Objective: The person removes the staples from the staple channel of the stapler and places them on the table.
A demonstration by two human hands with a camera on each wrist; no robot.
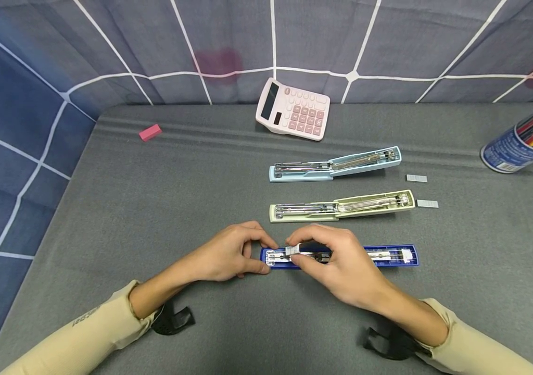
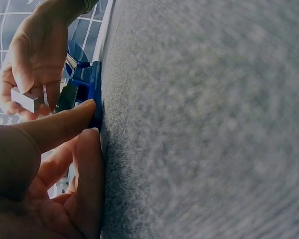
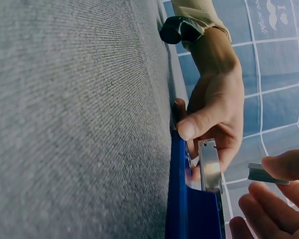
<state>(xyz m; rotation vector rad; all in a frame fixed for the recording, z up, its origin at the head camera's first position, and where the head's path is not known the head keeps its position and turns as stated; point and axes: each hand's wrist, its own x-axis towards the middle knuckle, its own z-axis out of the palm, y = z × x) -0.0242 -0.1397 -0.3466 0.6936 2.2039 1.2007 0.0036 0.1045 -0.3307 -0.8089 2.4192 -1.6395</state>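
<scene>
A dark blue stapler (image 1: pixel 390 255) lies opened out flat on the grey table, its metal magazine facing up. My left hand (image 1: pixel 226 255) holds its left end between thumb and fingers. Just above that end, my right hand (image 1: pixel 348 265) pinches a short strip of staples (image 1: pixel 292 250) between thumb and fingers. In the right wrist view the strip (image 3: pixel 263 174) is raised clear of the metal magazine (image 3: pixel 210 164). The right hand hides the stapler's middle in the head view.
Behind it lie two more opened staplers, one pale green (image 1: pixel 339 209) and one light blue (image 1: pixel 329 172). Staple strips (image 1: pixel 416 178) sit at their right ends. Farther back are a pink calculator (image 1: pixel 292 109), a pink block (image 1: pixel 150 133) and a blue can (image 1: pixel 512 151) of coloured pencils.
</scene>
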